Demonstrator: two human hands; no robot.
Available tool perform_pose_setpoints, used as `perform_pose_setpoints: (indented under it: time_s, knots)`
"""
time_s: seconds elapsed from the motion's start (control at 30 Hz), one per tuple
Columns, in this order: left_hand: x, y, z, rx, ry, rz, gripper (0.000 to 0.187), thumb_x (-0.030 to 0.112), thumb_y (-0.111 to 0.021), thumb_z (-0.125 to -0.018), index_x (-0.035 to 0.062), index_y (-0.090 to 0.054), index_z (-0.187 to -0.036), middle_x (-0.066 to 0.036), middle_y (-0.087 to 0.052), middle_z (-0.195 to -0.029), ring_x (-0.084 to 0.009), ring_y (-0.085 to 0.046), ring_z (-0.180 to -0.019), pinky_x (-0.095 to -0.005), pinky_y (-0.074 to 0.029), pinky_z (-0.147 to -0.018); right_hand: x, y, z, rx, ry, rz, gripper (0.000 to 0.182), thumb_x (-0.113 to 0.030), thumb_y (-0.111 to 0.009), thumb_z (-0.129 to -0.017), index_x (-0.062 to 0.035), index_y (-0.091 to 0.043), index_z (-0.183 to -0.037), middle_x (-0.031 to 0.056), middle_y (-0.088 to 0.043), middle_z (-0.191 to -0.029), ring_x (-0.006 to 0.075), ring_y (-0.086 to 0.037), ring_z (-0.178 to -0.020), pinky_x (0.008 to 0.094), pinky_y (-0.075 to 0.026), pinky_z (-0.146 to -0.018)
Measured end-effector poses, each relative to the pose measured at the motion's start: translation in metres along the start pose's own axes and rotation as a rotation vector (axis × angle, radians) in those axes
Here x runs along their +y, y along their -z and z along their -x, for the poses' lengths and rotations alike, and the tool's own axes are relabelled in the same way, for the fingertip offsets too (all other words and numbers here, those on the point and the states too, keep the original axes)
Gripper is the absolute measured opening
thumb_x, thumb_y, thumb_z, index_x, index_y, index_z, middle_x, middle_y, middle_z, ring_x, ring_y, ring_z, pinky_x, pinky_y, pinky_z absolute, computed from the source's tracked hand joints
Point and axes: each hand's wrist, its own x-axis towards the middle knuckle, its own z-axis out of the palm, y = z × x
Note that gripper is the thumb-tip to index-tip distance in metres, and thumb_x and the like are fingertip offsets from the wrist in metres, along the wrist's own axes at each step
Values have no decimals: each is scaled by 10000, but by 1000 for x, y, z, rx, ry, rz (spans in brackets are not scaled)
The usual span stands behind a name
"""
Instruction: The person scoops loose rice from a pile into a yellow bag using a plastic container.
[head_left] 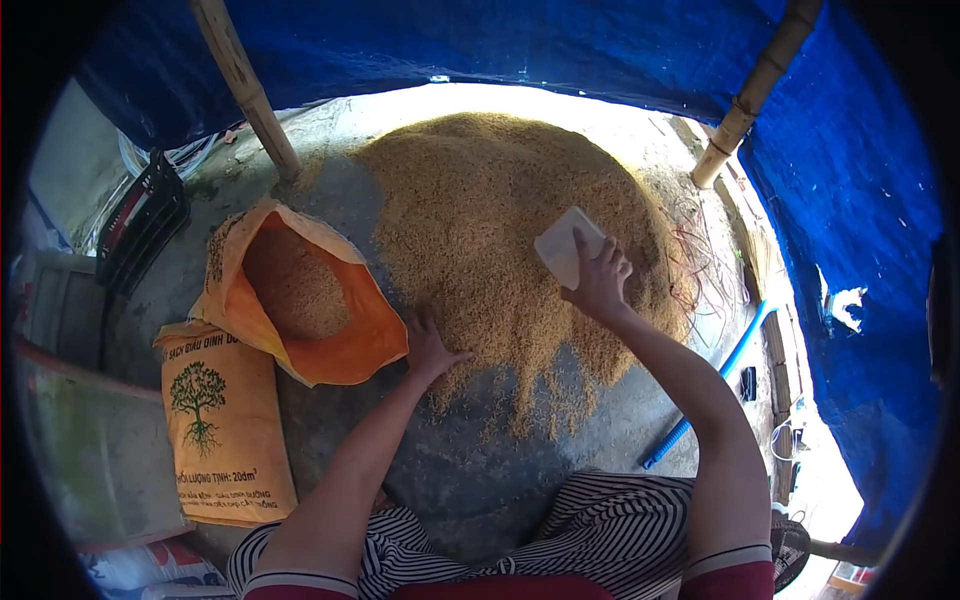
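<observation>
A wide pile of golden-brown rice husks spreads over the concrete floor in front of me. My right hand grips a white plastic container, tilted over the right part of the pile. Fingers spread and thumb out, my left hand is at the pile's near left edge, right beside the mouth of an orange sack. The sack gapes wide, and loose husks show inside it.
A printed orange bag with a tree picture lies at the left. Behind it stands a black crate. Bamboo poles and a blue tarp border the space. A blue hose and thin reddish strands lie at the right.
</observation>
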Motion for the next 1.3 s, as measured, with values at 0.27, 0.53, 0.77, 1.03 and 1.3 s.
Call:
perform_pose_setpoints:
  time_s: [0.27,0.53,0.77,1.03,1.3]
  knots:
    - [33,-24,-25,-86,74,56,1349,475,-844,-495,-10,34,-1398,-313,-84,-1407,-467,-82,-1321,-527,-157,-1075,-27,10,8,-109,-5,-228,1050,-379,-785,-579,-237,-155,-1407,308,-196,-1288,508,-308,-1142,630,-331,-878]
    - [31,-8,-34,-101,-72,250,1410,490,-853,-473,46,109,-1404,-282,-24,-1430,-432,-105,-1330,-526,-207,-1064,5,6,-16,-45,-22,-383,1013,-362,-776,-576,-230,-193,-1394,254,-249,-1228,475,-337,-1103,599,-338,-886]
    - [31,11,-27,-238,151,71,1435,520,-846,-466,99,149,-1409,-280,-24,-1432,-436,-101,-1332,-531,-224,-1056,-14,-1,-15,-5,-54,-130,995,-329,-778,-589,-248,-200,-1396,263,-229,-1241,462,-335,-1110,613,-330,-878]
    - [42,-14,-35,-150,120,239,1402,300,-882,-486,134,164,-1404,-280,14,-1429,-460,-66,-1328,-536,-196,-1063,-37,16,10,-124,29,-305,1019,-346,-789,-562,-242,-198,-1386,295,-233,-1260,524,-305,-1149,630,-329,-877]
    - [55,-27,-48,-263,1,607,919,282,-790,-581,45,-321,-1335,-214,-338,-1353,-320,-301,-1281,-388,-251,-1071,-38,2,7,-317,-63,-600,1022,-382,-780,-576,-203,-191,-1391,278,-253,-1310,494,-316,-1178,602,-360,-900]
